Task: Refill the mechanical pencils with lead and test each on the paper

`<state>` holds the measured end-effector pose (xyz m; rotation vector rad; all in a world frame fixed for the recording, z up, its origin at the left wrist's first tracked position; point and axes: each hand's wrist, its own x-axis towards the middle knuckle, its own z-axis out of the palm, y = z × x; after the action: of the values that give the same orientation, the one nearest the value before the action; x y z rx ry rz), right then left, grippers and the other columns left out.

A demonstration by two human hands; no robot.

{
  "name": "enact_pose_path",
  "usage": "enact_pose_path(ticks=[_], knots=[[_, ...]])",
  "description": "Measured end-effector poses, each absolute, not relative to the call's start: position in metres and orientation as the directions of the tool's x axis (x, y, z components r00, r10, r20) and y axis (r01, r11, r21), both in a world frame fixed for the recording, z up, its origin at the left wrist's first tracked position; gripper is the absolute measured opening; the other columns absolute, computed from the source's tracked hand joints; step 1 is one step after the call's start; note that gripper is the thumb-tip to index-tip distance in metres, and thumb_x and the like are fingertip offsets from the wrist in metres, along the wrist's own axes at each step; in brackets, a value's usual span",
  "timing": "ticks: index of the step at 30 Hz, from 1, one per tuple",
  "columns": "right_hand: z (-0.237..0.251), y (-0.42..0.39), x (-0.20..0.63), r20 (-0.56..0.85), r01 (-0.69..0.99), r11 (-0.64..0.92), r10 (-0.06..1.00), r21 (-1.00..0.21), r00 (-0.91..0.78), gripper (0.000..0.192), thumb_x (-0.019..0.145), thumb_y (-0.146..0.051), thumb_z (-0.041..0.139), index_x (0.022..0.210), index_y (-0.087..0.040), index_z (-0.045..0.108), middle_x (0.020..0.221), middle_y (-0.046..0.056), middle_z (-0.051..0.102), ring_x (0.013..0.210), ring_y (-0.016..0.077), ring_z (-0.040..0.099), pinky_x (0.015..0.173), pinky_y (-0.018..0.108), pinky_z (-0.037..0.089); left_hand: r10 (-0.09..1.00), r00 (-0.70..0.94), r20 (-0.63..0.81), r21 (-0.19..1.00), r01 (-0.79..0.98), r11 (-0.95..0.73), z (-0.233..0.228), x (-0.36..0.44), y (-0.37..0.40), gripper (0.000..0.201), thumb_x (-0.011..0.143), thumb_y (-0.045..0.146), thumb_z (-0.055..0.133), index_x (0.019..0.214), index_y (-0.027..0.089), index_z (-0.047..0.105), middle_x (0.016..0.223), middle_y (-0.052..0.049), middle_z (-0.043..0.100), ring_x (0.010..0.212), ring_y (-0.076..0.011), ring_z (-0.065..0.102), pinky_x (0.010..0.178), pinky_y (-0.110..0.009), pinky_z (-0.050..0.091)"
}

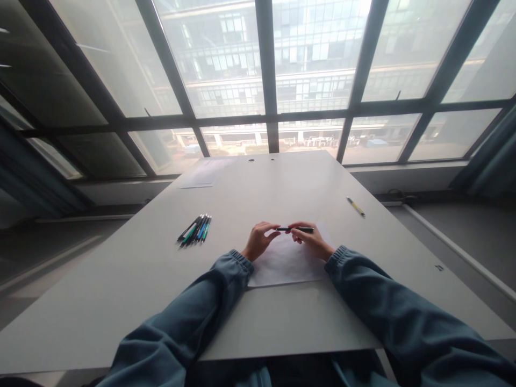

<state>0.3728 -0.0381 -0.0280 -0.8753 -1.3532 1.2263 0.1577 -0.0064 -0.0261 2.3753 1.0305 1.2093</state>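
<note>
At the centre of the frame, the fingers [269, 226] of the left hand [258, 241] pinch the left end of a dark pen [294, 229], while the fingers of the right hand [312, 240] close on its right half, so both hands grasp the one pen between them. The pen lies level, running left to right, held just above a white sheet of paper [284, 263] that rests flat on the desk [133, 279] under the hands. Both wrists come out of blue-grey sleeves [193, 317] that reach in from the bottom edge of the frame, the cuffs gathered tight, the left cuff overlapping the near left corner of the sheet. Left of the hands and well apart from them, a small bunch of pens [195, 229] lies side by side on the desk, with black, green and blue barrels pointing toward the lower left. To the right of centre, a single yellow pen [356, 206] lies alone at a slant. Toward the far left corner of the desk lies another sheet [201, 176], pale and hard to make out. Beyond the desk, large windows [314, 59] with dark frames fill the upper half of the frame.
</note>
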Motion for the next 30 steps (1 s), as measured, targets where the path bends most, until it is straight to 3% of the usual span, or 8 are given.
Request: enact_pose_path(ticks=[3,6,9,12,15,21,30], knots=[[-0.031,-0.035,0.372,0.215,-0.140,0.192,0.962,-0.971,-0.167,0.041,0.076,-0.048,0.073,0.099,-0.014,0.070,0.080,0.007,0.072,0.059,0.0124,0.056,0.049,0.024,0.043,0.707,0.396,0.586,0.525,0.479,-0.703,-0.024,0.157,-0.008,0.024,0.091,0.043,0.064,0.097,0.023,0.075,0.091,-0.006,0.075,0.084,-0.0205,0.068,0.083,-0.040,0.054],[-0.032,-0.030,0.373,0.251,-0.161,0.241,0.967,-0.957,-0.041,0.051,0.077,-0.053,0.070,0.113,-0.016,0.064,0.077,0.004,0.068,0.053,0.0105,0.052,0.045,0.022,0.040,0.710,0.363,0.603,0.531,0.482,-0.697,-0.022,0.154,-0.010,0.026,0.090,0.045,0.063,0.096,0.023,0.076,0.088,-0.006,0.075,0.082,-0.0209,0.067,0.082,-0.040,0.054],[-0.034,-0.025,0.378,0.297,-0.142,0.317,0.943,-0.938,0.148,0.054,0.085,-0.060,0.058,0.118,-0.017,0.059,0.078,0.002,0.065,0.048,0.0087,0.047,0.042,0.021,0.037,0.710,0.329,0.623,0.536,0.481,-0.694,-0.022,0.153,-0.010,0.027,0.090,0.046,0.063,0.093,0.023,0.076,0.086,-0.006,0.074,0.082,-0.0211,0.066,0.080,-0.040,0.054],[-0.038,-0.022,0.380,0.307,-0.106,0.336,0.925,-0.936,0.225,0.058,0.091,-0.065,0.041,0.114,-0.016,0.061,0.085,0.005,0.064,0.046,0.0080,0.047,0.039,0.022,0.035,0.707,0.312,0.634,0.542,0.473,-0.694,-0.022,0.152,-0.010,0.027,0.091,0.046,0.062,0.092,0.023,0.076,0.085,-0.006,0.074,0.081,-0.0210,0.066,0.079,-0.039,0.054],[-0.042,-0.022,0.377,0.341,-0.079,0.365,0.914,-0.928,0.222,0.062,0.094,-0.065,0.035,0.118,-0.015,0.061,0.089,0.007,0.064,0.045,0.0080,0.048,0.038,0.022,0.035,0.708,0.316,0.631,0.543,0.471,-0.695,-0.023,0.152,-0.010,0.027,0.091,0.046,0.062,0.092,0.023,0.076,0.084,-0.006,0.073,0.079,-0.0207,0.065,0.078,-0.039,0.054],[-0.045,-0.025,0.373,0.380,0.025,0.382,0.909,-0.924,0.171,0.060,0.097,-0.060,0.034,0.127,-0.013,0.058,0.074,0.003,0.064,0.046,0.0100,0.047,0.041,0.022,0.038,0.710,0.280,0.646,0.543,0.486,-0.685,-0.023,0.152,-0.010,0.028,0.091,0.046,0.061,0.091,0.023,0.077,0.084,-0.006,0.073,0.080,-0.0209,0.065,0.078,-0.039,0.054],[-0.039,-0.030,0.372,0.443,0.112,0.430,0.883,-0.896,0.155,0.053,0.097,-0.048,0.042,0.139,-0.016,0.048,0.085,0.004,0.067,0.048,0.0088,0.047,0.044,0.022,0.042,0.673,0.270,0.688,0.519,0.465,-0.717,-0.026,0.151,-0.007,0.020,0.090,0.038,0.065,0.094,0.022,0.077,0.084,-0.006,0.073,0.078,-0.0197,0.065,0.075,-0.036,0.053]])
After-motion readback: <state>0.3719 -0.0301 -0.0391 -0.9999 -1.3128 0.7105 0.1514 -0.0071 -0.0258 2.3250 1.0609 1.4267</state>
